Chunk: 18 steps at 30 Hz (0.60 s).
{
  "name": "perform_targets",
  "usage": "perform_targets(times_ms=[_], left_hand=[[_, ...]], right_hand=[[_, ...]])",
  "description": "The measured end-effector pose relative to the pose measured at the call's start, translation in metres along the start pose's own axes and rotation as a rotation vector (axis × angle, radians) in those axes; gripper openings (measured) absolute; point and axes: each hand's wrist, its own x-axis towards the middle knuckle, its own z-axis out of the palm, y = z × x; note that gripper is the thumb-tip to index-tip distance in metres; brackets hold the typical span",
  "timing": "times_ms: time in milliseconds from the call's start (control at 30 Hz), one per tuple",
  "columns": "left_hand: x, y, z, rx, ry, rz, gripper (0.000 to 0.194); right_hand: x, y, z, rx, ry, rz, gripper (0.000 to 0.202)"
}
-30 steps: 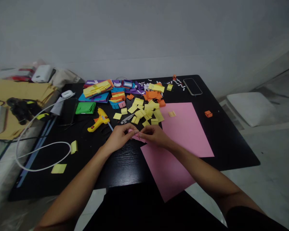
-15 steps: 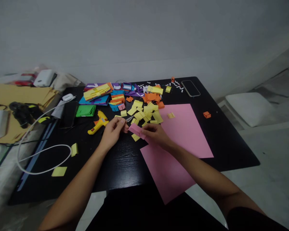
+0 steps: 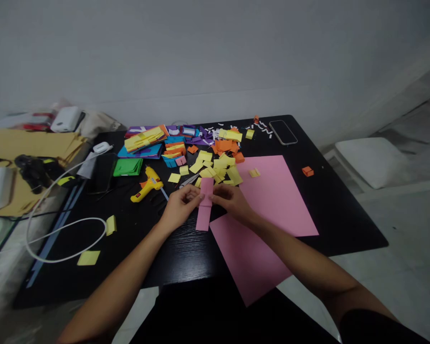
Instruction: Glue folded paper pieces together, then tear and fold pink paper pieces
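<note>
A creased pink paper strip stands lengthwise between my two hands, above the black table. My left hand pinches its left edge, and my right hand grips the right edge, fingers curled behind the paper. Just beyond my fingers lies a heap of folded yellow paper pieces. Scissors rest partly hidden behind my left hand. To the left of that hand is a yellow glue gun. Large pink paper sheets lie beneath my right forearm.
Orange paper pieces and a green folded stack lie farther back. A phone sits near the back right corner. A white cable loops over the left side, beside brown envelopes. A white stool stands at the right.
The pink strip has turned from slanted to lengthwise and now shows more of its length. My left hand has moved right and taken hold of it; before, only my right hand held it.
</note>
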Motion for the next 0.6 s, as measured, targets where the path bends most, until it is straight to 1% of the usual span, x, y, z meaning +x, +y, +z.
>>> perform_targets(times_ms=[100, 200, 300, 400, 500, 600], left_hand=[[0.000, 0.000, 0.000, -0.068, -0.049, -0.002, 0.023], [-0.001, 0.000, 0.000, -0.103, -0.081, 0.039, 0.023], [-0.001, 0.002, -0.001, -0.098, -0.107, 0.093, 0.014], [-0.001, 0.005, -0.002, -0.114, -0.129, 0.121, 0.011], [-0.002, 0.009, -0.002, -0.108, -0.117, 0.122, 0.011], [-0.003, 0.011, -0.003, -0.026, -0.086, 0.121, 0.014]], right_hand=[[0.000, 0.001, 0.001, -0.006, 0.030, -0.047, 0.023], [-0.001, 0.001, 0.001, -0.002, 0.051, -0.053, 0.022], [-0.001, 0.001, 0.001, 0.011, 0.044, -0.074, 0.021], [-0.002, -0.003, 0.001, 0.014, 0.036, -0.101, 0.016], [-0.005, -0.009, 0.000, -0.024, 0.033, -0.104, 0.012], [-0.008, -0.014, 0.000, -0.062, 0.035, -0.101, 0.015]])
